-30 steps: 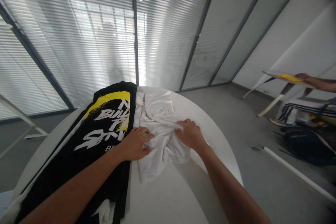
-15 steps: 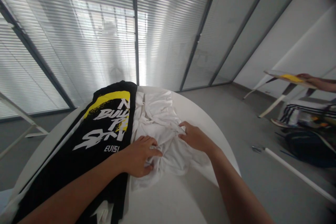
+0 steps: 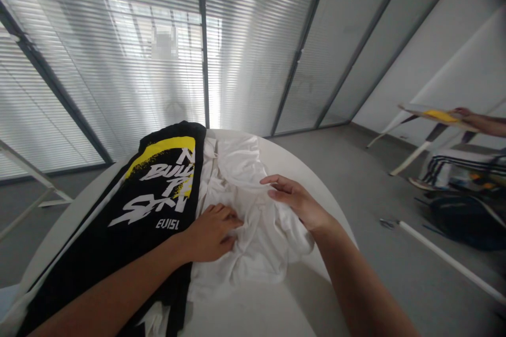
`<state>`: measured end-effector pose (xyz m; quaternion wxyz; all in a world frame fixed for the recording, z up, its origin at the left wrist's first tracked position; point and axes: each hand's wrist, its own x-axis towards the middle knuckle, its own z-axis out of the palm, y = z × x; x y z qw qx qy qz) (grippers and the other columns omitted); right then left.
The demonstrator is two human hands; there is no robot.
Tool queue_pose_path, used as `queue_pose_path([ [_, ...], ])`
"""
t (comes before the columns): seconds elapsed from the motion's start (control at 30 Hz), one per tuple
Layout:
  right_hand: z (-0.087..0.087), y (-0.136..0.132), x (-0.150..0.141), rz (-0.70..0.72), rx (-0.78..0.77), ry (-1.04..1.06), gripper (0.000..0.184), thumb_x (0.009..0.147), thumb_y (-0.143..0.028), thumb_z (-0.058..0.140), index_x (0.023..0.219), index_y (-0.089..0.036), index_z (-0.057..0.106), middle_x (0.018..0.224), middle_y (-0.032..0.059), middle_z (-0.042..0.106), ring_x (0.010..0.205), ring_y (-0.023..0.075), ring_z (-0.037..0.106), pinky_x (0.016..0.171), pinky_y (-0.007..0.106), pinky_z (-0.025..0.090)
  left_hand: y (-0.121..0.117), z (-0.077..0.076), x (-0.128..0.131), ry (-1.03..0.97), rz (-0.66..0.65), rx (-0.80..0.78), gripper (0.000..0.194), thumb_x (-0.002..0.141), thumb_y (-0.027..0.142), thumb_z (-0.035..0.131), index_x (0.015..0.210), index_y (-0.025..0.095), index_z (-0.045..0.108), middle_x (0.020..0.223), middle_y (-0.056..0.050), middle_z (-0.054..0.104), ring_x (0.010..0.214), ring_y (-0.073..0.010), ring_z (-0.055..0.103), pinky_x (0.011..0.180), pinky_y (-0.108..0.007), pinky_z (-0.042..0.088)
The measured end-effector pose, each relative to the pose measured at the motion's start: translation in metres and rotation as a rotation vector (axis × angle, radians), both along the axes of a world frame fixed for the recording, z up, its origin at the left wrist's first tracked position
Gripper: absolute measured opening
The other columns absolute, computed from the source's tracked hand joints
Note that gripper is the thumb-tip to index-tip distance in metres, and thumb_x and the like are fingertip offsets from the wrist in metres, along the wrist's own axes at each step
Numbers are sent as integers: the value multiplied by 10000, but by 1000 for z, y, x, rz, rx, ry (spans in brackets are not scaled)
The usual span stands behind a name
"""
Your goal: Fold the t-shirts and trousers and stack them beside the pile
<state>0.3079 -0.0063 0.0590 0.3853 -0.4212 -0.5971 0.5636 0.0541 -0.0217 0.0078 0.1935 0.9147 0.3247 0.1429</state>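
A crumpled white cloth garment (image 3: 253, 245) lies on the round white table (image 3: 253, 310), next to a black garment (image 3: 156, 200) with yellow and white print. My left hand (image 3: 211, 233) rests flat on the white garment's folds, close to where the two garments meet. My right hand (image 3: 294, 200) is held open over the white garment's right side, fingers spread and pointing left. It holds nothing. My left forearm lies across the black garment's lower part.
To the right, a co-worker's hand (image 3: 461, 113) holds a board with a yellow item on a white-legged table (image 3: 415, 139). A striped bag (image 3: 454, 171), a black bag (image 3: 464, 216) and a white pole (image 3: 446, 258) sit on the grey floor.
My right hand has lifted from the white garment and its fingers have opened. The white garment now spreads wider toward the lower right. My left hand has barely moved.
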Motion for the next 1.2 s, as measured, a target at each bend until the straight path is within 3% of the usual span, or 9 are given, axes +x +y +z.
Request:
queue_pose_path([
  [0.17, -1, -10, -14, 213, 12, 49, 325, 793, -350, 722, 1074, -213, 633, 882, -12, 571, 772, 110, 512, 700, 231, 385, 4, 6, 1, -186, -161, -271, 277, 836, 233, 560, 1072, 229, 703, 1060, -52, 688, 1010, -195, 607, 986, -366, 413],
  [0.33, -10, -18, -35, 472, -117, 89, 330, 792, -338, 737, 1061, -209, 595, 880, -14, 576, 718, 82, 528, 647, 204, 421, 22, 4, -2, -550, 247, -698, 438, 938, 465, 383, 741, 160, 628, 725, -45, 656, 676, -152, 621, 661, -276, 502],
  [0.4, -17, -20, -44, 589, -241, 110, 402, 772, -361, 755, 1086, -213, 552, 856, -16, 593, 655, 79, 551, 603, 209, 451, 25, 1, -4, -623, 308, -836, 482, 912, 563, 393, 710, 160, 564, 604, -14, 582, 557, -139, 588, 554, -257, 485],
  [0.5, -23, -23, -51, 745, -358, 121, 504, 729, -382, 787, 1121, -202, 526, 856, 10, 628, 726, 122, 623, 658, 272, 523, 23, 1, -5, -583, 331, -1000, 423, 812, 538, 594, 996, 159, 550, 564, 39, 554, 462, -141, 581, 457, -234, 456],
  [0.6, -21, -24, -49, 793, -373, 92, 486, 708, -399, 795, 1072, -184, 557, 881, 34, 636, 817, 154, 643, 712, 316, 542, 18, 6, -4, -535, 360, -1127, 707, 775, 396, 654, 1363, 169, 334, 626, 34, 606, 462, -185, 627, 445, -267, 487],
  [0.7, -16, -20, -39, 658, -264, -60, 321, 786, -412, 715, 966, -174, 594, 864, 29, 628, 773, 141, 623, 687, 293, 527, 18, 13, -4, -595, 431, -1132, 789, 813, 330, 574, 1483, 213, 174, 681, 21, 625, 479, -186, 633, 465, -297, 513],
  [0.87, -20, -11, -27, 361, 132, -548, 128, 849, -296, 620, 920, -189, 628, 774, -3, 625, 688, 116, 557, 622, 226, 432, 28, 21, -10, -815, 550, -930, 727, 813, 278, 576, 1476, 328, 281, 800, 17, 640, 633, -138, 616, 551, -232, 496],
  [1.07, -17, -15, -29, 614, 65, -655, 336, 707, -326, 763, 976, -199, 605, 761, -26, 630, 661, 116, 570, 542, 190, 389, 19, 23, -9, -792, 476, -1080, 953, 765, 226, 678, 1514, 403, 116, 924, -1, 645, 692, -139, 623, 563, -235, 499],
  [1.2, -13, -18, -29, 791, -11, -606, 500, 632, -333, 827, 1032, -201, 558, 687, -67, 576, 582, 98, 534, 495, 178, 369, 9, 31, -6, -881, 423, -1203, 975, 715, 139, 711, 1503, 382, 191, 976, -7, 644, 717, -125, 634, 608, -250, 534],
])
